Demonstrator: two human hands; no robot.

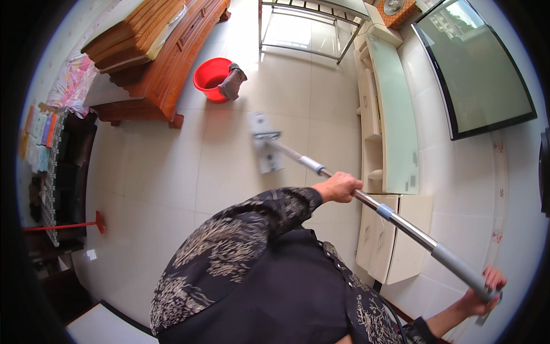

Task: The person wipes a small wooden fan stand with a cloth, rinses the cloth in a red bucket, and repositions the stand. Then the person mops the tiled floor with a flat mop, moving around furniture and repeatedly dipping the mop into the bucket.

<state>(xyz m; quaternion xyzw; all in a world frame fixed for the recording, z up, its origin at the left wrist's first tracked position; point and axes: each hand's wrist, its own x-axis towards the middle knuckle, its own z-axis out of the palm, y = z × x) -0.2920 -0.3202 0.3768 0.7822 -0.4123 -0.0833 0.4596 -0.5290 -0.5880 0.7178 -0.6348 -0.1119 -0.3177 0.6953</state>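
A flat mop (318, 164) with a metal pole slants across the view from upper left to lower right. My left hand (339, 187) is closed around the middle of its pole. At the upper end, my right hand (485, 292) holds the grey grip. The flat mop head (266, 144) lies on the tiled floor, slightly blurred. Beyond it stands a red bucket (211, 81), with a grey-brown cloth (233, 81) draped over its rim. What is inside the bucket is hard to make out.
A carved wooden bench (167, 81) with stacked cushions (129, 38) stands at upper left. Along the right wall run a low cabinet (395, 129) and a television (477, 73). A metal-framed table (300, 47) is at the top. A red-handled tool (77, 225) and shelving (51, 172) are at left.
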